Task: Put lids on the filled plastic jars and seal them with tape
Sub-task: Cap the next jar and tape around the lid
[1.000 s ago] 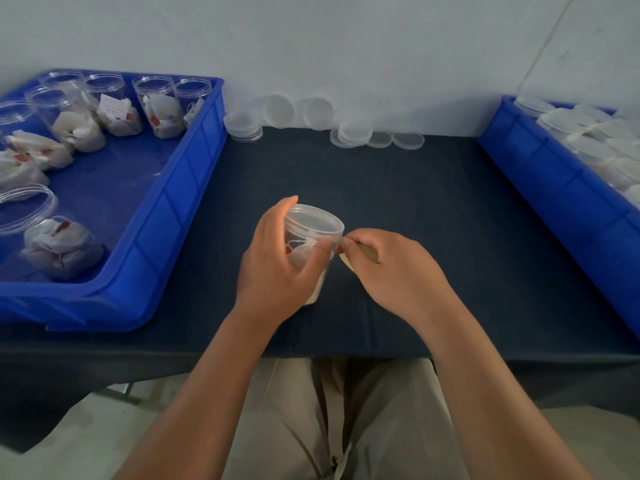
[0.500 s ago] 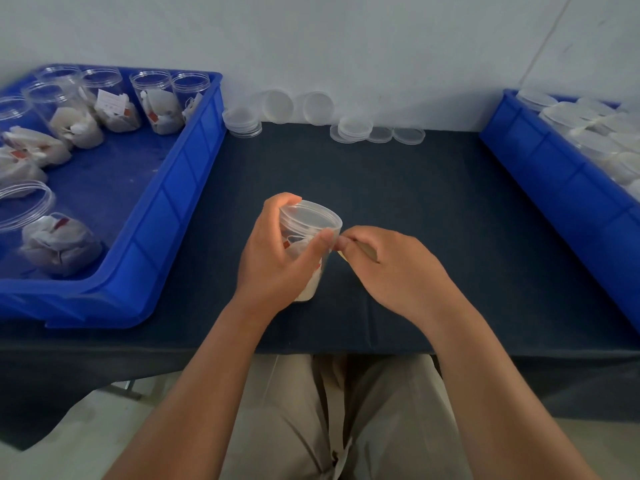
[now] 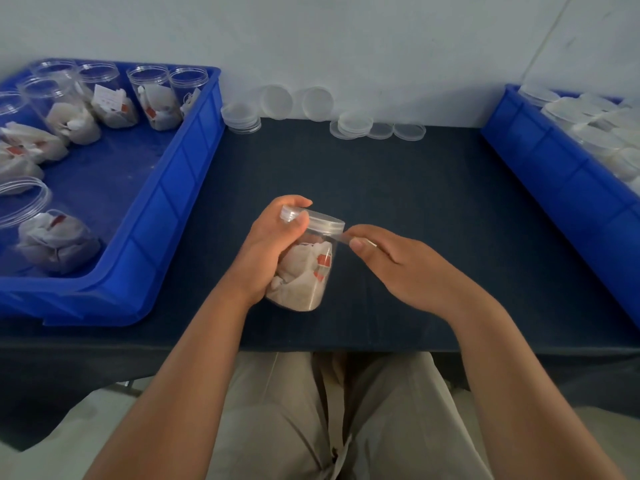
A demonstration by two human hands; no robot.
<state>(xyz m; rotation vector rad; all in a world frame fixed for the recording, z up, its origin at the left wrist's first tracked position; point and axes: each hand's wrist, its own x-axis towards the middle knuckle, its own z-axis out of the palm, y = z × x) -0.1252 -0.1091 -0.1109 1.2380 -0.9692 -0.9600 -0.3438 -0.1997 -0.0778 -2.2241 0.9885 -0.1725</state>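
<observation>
Jar (image 3: pixel 308 275) of white packets with red tags, held just above the front middle of a dark table (image 3: pixel 415 202) and tipped so its clear lid (image 3: pixel 325 221) points up and away. The left hand (image 3: pixel 270 251) is wrapped round the jar's body, with fingertips curled over the lid's edge. The right hand (image 3: pixel 401 265) pinches a thin strip of clear tape (image 3: pixel 341 238) between thumb and forefinger; the strip runs from the lid's rim to those fingers. A second ago the jar stood nearly upright, its lid top facing the camera, and the right hand was pressed close against it. Since then the jar has been leaned over and turned, and the right hand has drawn a little to the right, pulling the tape taut. This suggests the lid is on and sealing is under way, though how far round the tape reaches cannot be seen. Open filled jars (image 3: pixel 152 95) wait in a blue tray (image 3: pixel 166 216) on the left; loose lids (image 3: pixel 351 124) lie by the wall.
</observation>
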